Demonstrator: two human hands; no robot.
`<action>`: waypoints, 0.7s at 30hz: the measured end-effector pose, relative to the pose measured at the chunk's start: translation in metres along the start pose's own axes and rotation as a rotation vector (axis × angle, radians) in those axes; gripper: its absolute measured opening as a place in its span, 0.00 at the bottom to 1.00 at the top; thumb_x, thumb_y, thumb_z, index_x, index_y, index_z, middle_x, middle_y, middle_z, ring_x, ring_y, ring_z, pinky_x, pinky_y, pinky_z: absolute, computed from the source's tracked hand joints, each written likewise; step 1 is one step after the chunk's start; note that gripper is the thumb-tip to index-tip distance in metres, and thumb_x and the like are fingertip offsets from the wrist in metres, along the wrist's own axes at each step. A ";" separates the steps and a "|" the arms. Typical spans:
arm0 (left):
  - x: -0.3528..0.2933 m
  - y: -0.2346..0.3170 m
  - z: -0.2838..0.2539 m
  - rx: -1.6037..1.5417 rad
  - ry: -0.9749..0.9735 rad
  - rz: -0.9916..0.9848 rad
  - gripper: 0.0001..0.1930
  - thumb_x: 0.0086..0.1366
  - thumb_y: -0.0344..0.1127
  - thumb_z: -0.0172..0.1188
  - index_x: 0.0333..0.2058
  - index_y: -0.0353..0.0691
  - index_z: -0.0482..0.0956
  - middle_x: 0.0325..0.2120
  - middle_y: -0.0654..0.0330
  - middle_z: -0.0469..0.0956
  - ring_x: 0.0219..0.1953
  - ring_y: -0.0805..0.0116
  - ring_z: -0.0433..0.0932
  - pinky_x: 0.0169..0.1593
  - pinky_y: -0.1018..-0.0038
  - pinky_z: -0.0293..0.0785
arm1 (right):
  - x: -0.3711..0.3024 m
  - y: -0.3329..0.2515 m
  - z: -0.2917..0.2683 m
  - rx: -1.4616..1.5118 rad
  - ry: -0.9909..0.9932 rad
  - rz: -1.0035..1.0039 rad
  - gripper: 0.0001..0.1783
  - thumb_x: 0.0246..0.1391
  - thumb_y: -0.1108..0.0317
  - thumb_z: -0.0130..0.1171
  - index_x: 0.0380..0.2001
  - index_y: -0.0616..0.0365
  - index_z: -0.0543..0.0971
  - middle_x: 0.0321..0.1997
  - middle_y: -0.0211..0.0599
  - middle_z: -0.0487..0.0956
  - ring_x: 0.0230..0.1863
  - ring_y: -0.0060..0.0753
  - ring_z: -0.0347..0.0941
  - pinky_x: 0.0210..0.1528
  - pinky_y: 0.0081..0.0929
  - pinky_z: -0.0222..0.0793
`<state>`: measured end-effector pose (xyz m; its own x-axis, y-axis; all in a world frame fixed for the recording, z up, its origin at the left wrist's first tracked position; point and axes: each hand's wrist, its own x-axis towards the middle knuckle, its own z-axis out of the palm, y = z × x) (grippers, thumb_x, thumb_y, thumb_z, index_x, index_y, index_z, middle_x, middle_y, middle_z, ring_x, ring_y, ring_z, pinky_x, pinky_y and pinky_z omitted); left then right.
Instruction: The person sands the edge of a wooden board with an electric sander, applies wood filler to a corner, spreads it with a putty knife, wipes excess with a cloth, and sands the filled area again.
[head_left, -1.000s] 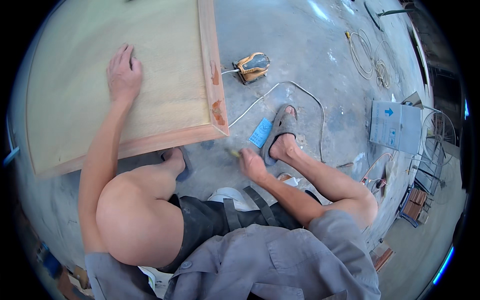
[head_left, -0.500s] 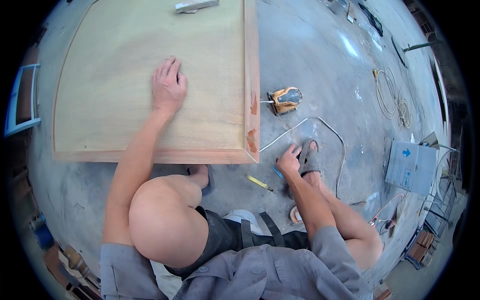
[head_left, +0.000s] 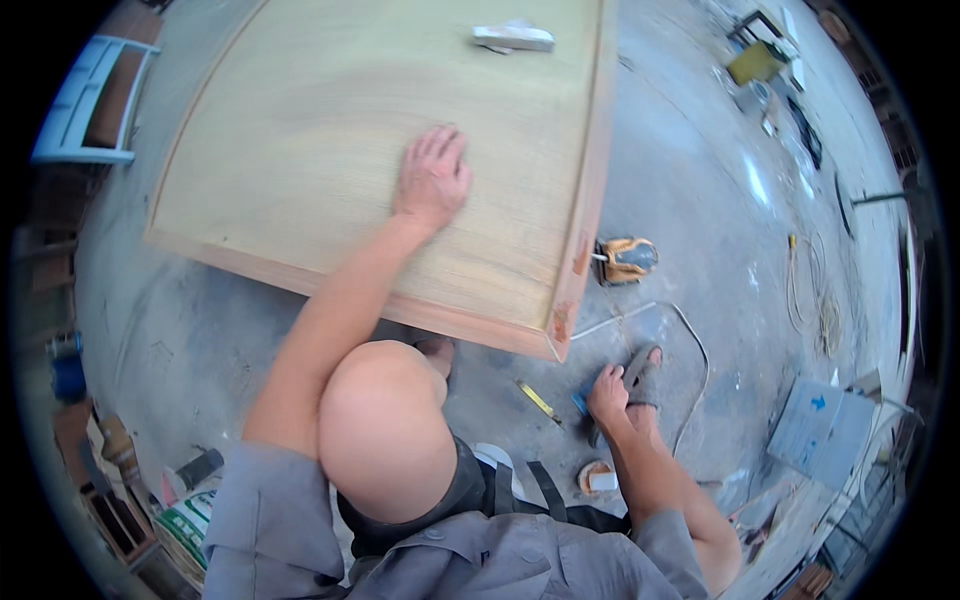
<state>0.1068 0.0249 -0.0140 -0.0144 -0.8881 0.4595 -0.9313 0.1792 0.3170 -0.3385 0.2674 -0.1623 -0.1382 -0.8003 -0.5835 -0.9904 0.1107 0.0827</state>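
Note:
A large wooden panel (head_left: 330, 190) with a raised, reddish edge frame lies in front of me. My left hand (head_left: 433, 178) rests flat on its pale face, fingers stretched and holding nothing. Down by my sandalled right foot (head_left: 643, 375), my right hand (head_left: 607, 393) is low to the floor with its fingers curled. Whatever it grips, if anything, is hidden. Just left of those fingers shows a small blue piece (head_left: 580, 402). A narrow yellow tool (head_left: 538, 402) lies on the floor between my feet. Farther up the panel sits a whitish block (head_left: 512, 38) on some crumpled material.
An orange-and-black power sander (head_left: 628, 260) stands right of the panel, its pale cord (head_left: 690, 325) looping over the floor. A cardboard box (head_left: 822, 430), a coiled hose or cable (head_left: 828, 322) and a yellowish can (head_left: 757, 62) lie farther right. A light blue frame (head_left: 95, 100) stands far left.
My view has turned, so the panel and floor things appear shifted and tilted. My right hand's fingers, outstretched before, are now curled. The left hand stays flat on the panel.

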 end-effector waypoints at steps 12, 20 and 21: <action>-0.005 -0.002 -0.005 -0.011 0.006 -0.023 0.20 0.65 0.35 0.57 0.54 0.35 0.79 0.59 0.48 0.76 0.66 0.51 0.69 0.71 0.55 0.63 | -0.012 -0.020 -0.026 -0.123 -0.017 -0.095 0.21 0.56 0.74 0.63 0.52 0.56 0.71 0.61 0.51 0.67 0.61 0.55 0.71 0.52 0.42 0.82; -0.008 -0.004 0.005 -0.020 0.031 -0.022 0.21 0.64 0.35 0.57 0.54 0.34 0.78 0.60 0.47 0.75 0.66 0.50 0.69 0.71 0.54 0.62 | -0.005 0.019 -0.006 -0.088 0.264 -0.513 0.14 0.49 0.70 0.63 0.42 0.60 0.80 0.42 0.52 0.78 0.53 0.58 0.72 0.49 0.49 0.77; -0.010 -0.006 0.003 -0.004 0.005 -0.027 0.22 0.65 0.37 0.57 0.55 0.34 0.77 0.60 0.48 0.74 0.67 0.51 0.67 0.72 0.54 0.60 | -0.005 0.012 -0.014 0.017 0.247 -0.488 0.15 0.50 0.71 0.62 0.42 0.61 0.79 0.40 0.51 0.79 0.50 0.58 0.73 0.48 0.49 0.77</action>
<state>0.1109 0.0313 -0.0231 0.0126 -0.8907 0.4545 -0.9300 0.1566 0.3327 -0.3499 0.2644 -0.1467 0.3400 -0.8754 -0.3436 -0.9395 -0.3005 -0.1642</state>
